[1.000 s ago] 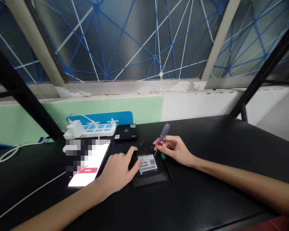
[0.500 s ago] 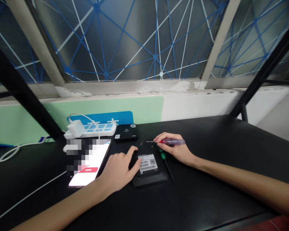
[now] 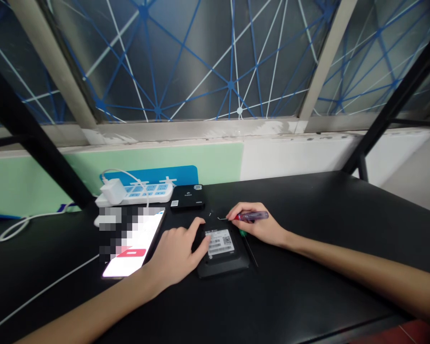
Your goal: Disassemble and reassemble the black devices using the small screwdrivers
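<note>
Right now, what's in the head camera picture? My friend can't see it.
The right hand holds a screwdriver over a black table; the left hand touches a labelled black box. A green-handled tool and a lit screen lie nearby.

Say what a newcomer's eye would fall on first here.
The glowing screen at lower left would likely catch the eye first, along with the blue-and-white patterned window across the top. Near the centre, the left hand rests at the edge of a black device with a white label. To the right, the right hand holds a screwdriver, tip pointing left.
</note>
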The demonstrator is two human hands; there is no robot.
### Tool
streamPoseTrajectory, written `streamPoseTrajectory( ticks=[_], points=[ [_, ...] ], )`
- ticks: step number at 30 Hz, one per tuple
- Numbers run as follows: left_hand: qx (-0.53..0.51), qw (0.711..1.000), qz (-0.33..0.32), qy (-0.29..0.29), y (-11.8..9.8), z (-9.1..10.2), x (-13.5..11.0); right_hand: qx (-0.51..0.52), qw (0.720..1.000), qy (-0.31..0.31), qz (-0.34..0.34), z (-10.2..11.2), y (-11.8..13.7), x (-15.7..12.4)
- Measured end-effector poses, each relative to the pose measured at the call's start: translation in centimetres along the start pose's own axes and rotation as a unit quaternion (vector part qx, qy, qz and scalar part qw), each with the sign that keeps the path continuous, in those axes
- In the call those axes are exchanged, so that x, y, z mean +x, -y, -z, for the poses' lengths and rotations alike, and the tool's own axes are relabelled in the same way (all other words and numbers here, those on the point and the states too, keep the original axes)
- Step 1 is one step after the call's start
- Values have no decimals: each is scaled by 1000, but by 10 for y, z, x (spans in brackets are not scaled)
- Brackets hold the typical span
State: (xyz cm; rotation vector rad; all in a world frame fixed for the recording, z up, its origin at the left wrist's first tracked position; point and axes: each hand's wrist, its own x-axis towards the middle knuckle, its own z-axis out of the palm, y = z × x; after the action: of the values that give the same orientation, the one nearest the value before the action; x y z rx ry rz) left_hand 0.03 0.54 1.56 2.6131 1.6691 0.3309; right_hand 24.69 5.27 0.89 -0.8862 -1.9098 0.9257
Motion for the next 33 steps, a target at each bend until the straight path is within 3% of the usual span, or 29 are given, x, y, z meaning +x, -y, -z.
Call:
streamPoseTrajectory(
  ticks=[6, 15, 20, 23, 28, 33],
  points=[
    [5, 1000, -2, 0, 1, -1, 1, 30, 999, -18, -16, 1, 3, -1],
    [32, 999, -19, 25, 0, 5, -1, 204, 962, -176, -37, 3, -9, 4],
    [8, 999, -25, 26, 1, 4, -2, 227, 955, -185, -50, 5, -14, 6],
    [-12, 1000, -26, 7, 0, 5, -2, 184, 965, -179, -56, 9, -20, 8],
    [-30, 999, 18, -21, -3, 7, -3, 26, 984, -159, -76, 17, -26, 11],
    [-38, 998, 37, -35, -5, 7, -3, -137, 981, -124, -51, 21, -22, 8]
  ],
)
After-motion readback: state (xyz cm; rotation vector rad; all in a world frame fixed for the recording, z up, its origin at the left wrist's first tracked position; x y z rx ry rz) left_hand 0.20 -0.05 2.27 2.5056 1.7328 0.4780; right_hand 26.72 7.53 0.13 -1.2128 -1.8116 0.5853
